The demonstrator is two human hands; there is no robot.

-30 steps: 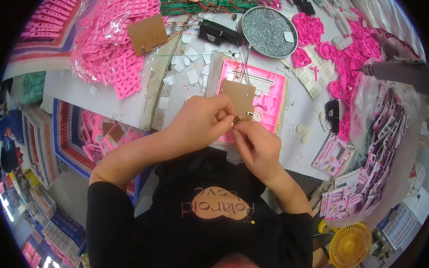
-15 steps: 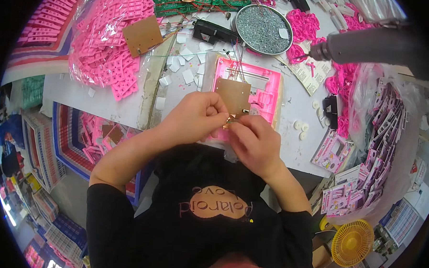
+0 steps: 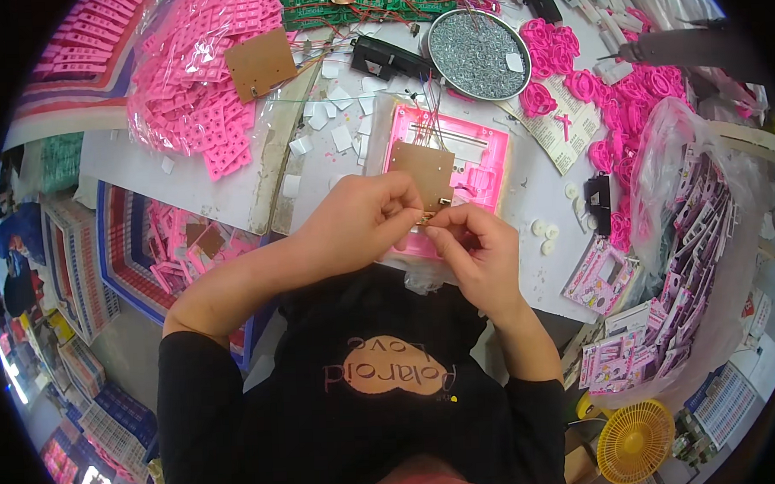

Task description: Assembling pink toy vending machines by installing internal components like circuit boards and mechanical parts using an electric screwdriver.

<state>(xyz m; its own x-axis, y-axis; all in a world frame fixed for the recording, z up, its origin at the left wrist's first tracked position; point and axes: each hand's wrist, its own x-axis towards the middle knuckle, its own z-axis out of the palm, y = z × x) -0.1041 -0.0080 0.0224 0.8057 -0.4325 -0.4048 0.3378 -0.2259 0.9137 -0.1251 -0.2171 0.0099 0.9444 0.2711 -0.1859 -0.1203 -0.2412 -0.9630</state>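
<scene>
A pink plastic housing (image 3: 494,146) lies on the table in front of me. Over it rests a brown circuit board (image 3: 425,171) with thin red and dark wires running off its far edge. My left hand (image 3: 365,217) is closed in a pinch at the board's near edge. Close beside it, my right hand (image 3: 477,251) pinches at the same spot. Between the fingertips is a small brass-coloured metal part (image 3: 424,217), partly covered by the fingers; its exact kind is too small to tell.
A round metal tray of small screws (image 3: 476,55) stands behind the housing. At the upper right hangs a dark electric screwdriver (image 3: 682,47). Bagged pink plastic parts (image 3: 198,69) lie at far left, and white pads (image 3: 341,138) are scattered nearby. A bag of printed panels (image 3: 691,255) stands at right.
My right hand has shifted slightly up and right, its fingers lifting a little. My left fingertips have moved slightly right. The hanging screwdriver has swung up and to the right.
</scene>
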